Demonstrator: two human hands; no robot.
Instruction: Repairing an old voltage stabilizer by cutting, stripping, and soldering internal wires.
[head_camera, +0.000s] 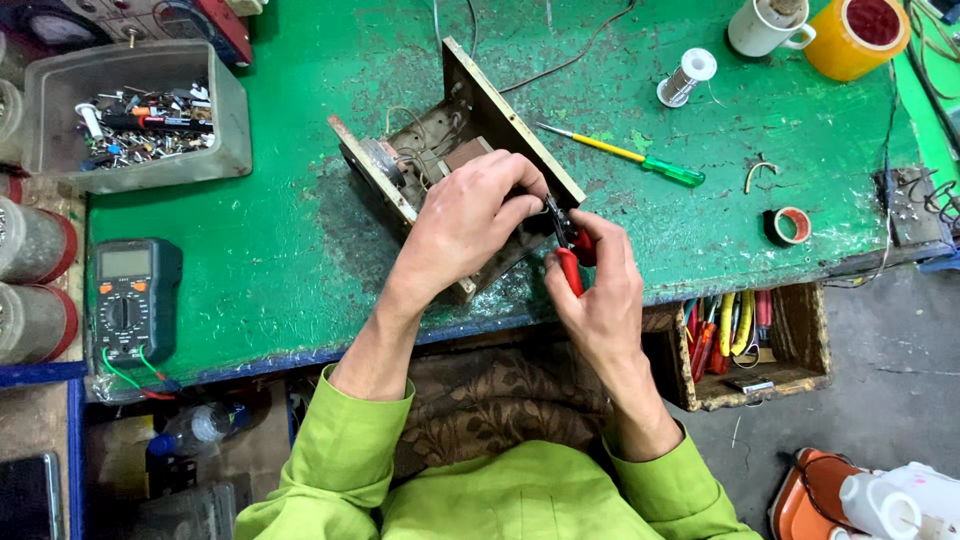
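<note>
From the head view we look down at a worn green table (300, 230), and our two hands meet over an old metal chassis (460, 150) that lies tilted on it, its open side up and thin wires showing inside.

We judge the chassis heavy and stiff, with hard plate edges; it should stay put under a resting hand and is best taken by its flat side plates, not by the fine wires inside, which look soft and easy to tear.

Our left hand (465, 225) lies over the middle of the chassis, fingers curled down and pinched on something small inside it; what exactly sits between the fingertips we cannot tell. Our right hand (600, 290) is just beside it, clenched around the red handles of a pair of pliers (572, 250), whose dark nose points into the chassis right at the left fingertips. Whether the nose bites a wire is hidden.

Beyond the right grip lies a screwdriver (625, 153) with a yellow shaft and a green handle, and further out a spool of wire (686, 78), a white mug (765, 25) and a small tape roll (792, 226). Well off beyond the left grip sits a multimeter (128, 300), with a grey tub of small parts (135, 115) above it. Below the right grip, an open drawer (755, 345) holds more hand tools.
</note>
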